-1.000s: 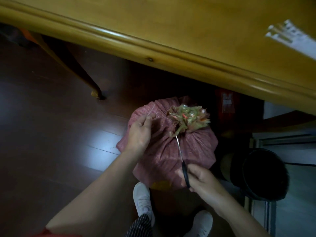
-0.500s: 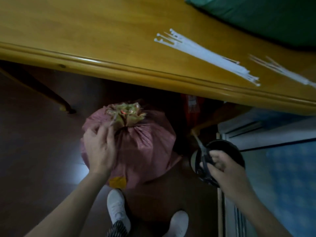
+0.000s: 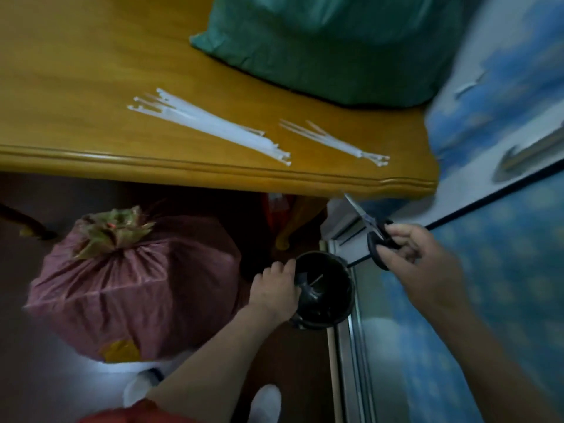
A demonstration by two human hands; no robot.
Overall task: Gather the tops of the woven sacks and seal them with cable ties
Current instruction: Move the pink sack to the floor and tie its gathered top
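The left hand [image 3: 273, 288] and right hand [image 3: 422, 265] are bare, with a red garment [image 3: 131, 413] and white shoes [image 3: 265, 399].

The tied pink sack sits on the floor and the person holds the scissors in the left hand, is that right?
No, wrong hand. The head view shows the tied pink sack on the floor and the scissors held in the right hand.
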